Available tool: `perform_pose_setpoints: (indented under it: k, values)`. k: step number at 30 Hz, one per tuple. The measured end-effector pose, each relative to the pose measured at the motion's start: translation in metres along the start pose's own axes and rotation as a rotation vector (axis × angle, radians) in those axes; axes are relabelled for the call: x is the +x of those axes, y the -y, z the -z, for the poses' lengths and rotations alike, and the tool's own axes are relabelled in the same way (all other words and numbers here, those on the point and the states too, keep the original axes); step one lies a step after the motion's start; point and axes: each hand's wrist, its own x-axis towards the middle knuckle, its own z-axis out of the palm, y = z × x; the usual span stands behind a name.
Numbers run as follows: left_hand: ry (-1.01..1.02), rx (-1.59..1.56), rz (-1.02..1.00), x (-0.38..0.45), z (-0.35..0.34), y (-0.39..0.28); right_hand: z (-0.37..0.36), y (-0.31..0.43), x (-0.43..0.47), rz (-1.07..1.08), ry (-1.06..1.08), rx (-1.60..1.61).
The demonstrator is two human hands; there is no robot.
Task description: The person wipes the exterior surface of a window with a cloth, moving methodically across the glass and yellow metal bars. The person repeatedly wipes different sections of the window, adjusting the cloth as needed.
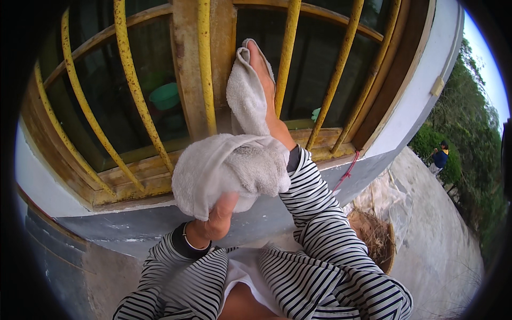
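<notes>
A white terry towel [218,170] hangs bunched between my two hands in front of a barred window. My left hand [222,216] grips the bunched lower part, its fingers mostly hidden behind the cloth. Higher up, my right hand [264,86] reaches between two yellow metal bars [286,60], with a fold of the towel wrapped about its fingers. That hand lies close to the window pane [260,28]; whether the cloth touches the glass or the wooden frame [222,60] I cannot tell.
Rust-spotted yellow bars [130,72] cross the window. A green basin [165,96] shows through the glass. A red cord [347,174] hangs at the sill's right corner. Below right stands a basket [388,250] with dry plant matter, beside plastic sheeting [384,196]. Another person [440,158] stands farther off.
</notes>
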Motion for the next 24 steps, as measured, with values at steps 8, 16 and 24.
perform_pose_setpoints:
  k: [8, 16, 24]
  values:
    - [0.029, 0.036, -0.032, -0.008, -0.001, 0.007, 0.010, 0.019, -0.070, -0.453, 0.157, 0.053]
    - [-0.189, -0.172, -0.130, -0.018, 0.008, 0.001, 0.085, 0.069, -0.086, -0.989, 0.133, 1.372]
    - [-0.391, -0.214, -0.152, -0.007, 0.010, 0.018, 0.149, 0.095, -0.119, -1.201, -0.021, 1.558]
